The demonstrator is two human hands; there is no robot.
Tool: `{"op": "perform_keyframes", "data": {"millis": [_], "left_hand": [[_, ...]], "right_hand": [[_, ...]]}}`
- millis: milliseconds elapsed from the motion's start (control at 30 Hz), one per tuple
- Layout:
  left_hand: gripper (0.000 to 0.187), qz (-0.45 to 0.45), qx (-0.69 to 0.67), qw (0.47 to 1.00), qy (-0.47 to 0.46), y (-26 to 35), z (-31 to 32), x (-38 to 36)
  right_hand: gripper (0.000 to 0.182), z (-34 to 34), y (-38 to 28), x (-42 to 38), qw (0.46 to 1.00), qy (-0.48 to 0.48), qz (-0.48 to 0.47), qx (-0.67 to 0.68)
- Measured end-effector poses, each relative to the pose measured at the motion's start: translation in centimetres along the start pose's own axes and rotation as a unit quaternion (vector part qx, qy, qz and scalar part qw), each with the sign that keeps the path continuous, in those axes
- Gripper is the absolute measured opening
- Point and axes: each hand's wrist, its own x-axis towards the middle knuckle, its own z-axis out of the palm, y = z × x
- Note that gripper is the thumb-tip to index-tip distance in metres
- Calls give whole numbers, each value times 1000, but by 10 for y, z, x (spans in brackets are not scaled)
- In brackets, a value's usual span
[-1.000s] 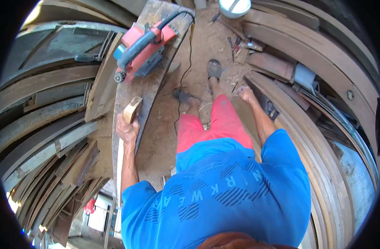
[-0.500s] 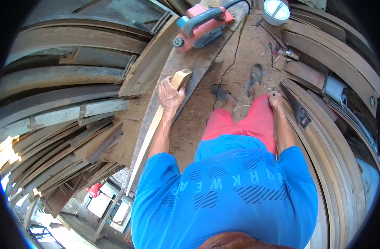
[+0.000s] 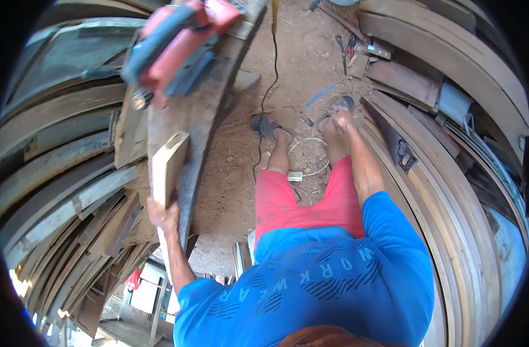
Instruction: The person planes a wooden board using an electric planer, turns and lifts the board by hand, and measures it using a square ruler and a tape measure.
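Your left hand was wrapped around the pale wooden bar along the table. Your right hand hung over your right foot, too blurred to tell its openness or contents. Farther off, a red planer sat on the table.

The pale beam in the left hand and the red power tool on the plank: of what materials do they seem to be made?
The pale beam in the left hand looks like bare, unpainted wood, from its yellowish tone and squared edges. The red power tool probably has a smooth, moulded plastic housing, from its rounded shape and even colour, though blur leaves painted metal possible.
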Motion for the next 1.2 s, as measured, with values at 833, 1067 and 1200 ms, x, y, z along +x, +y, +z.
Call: {"op": "perform_keyframes", "data": {"millis": [833,1067,1200], "left_hand": [[55,-7,-21,999,37,10,11,-1],[63,19,-38,999,30,-6,6,-3],[81,70,-72,991,88,0,-12,-1]], "right_hand": [[26,103,-79,136,896,124,127,406],[43,35,-128,-9,843,263,-8,470],[43,-65,-192,-104,905,214,23,367]]}}
